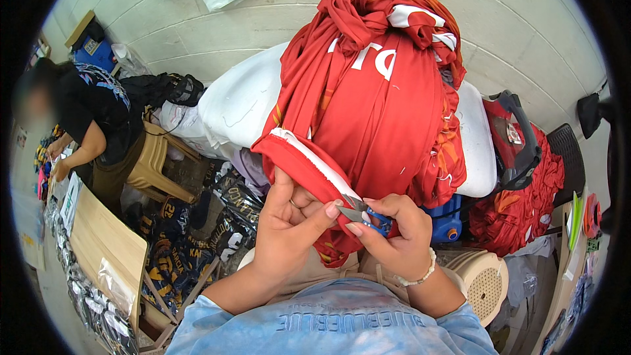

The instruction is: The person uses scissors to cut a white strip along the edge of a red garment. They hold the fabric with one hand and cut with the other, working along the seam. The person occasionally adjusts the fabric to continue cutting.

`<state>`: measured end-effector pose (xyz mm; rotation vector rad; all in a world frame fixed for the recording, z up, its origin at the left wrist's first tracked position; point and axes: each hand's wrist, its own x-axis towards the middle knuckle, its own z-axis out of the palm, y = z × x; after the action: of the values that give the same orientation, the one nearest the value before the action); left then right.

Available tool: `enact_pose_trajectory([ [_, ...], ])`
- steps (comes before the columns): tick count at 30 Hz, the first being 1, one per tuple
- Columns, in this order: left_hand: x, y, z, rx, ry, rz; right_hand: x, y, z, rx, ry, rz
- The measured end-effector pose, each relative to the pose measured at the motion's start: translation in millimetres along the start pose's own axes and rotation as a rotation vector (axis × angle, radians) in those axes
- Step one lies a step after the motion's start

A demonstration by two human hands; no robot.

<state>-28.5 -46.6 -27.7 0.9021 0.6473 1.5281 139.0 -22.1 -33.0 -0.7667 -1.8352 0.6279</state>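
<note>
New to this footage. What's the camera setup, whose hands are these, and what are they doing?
No machine here: a person works bare-handed. The one picture comes from a fisheye camera worn on the head, the left of a pair, looking down; hence the bent edges and dark rim. Picture left is the person's left.

The left hand holds the edge of some red fabric, along a white band. The right hand holds small blue-handled snips, their blades at the fabric edge.

The fabric is heaped over a white surface. Another person is at the left, near a tan plastic chair.
</note>
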Motion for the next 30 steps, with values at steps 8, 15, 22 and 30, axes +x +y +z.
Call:
enact_pose_trajectory([
  [8,-1,0,-1,0.007,0.002,-0.024,-1,4,3,-0.029,0.036,-0.019],
  [15,0,-2,-1,0.004,0.016,-0.010,-7,1,12,0.528,0.080,0.399],
  [22,5,1,-9,-0.017,0.107,-0.012,-11,15,-2,0.224,-0.122,0.310],
  [30,2,0,-5,-0.011,0.030,-0.003,-2,4,1,0.052,-0.021,0.062],
])
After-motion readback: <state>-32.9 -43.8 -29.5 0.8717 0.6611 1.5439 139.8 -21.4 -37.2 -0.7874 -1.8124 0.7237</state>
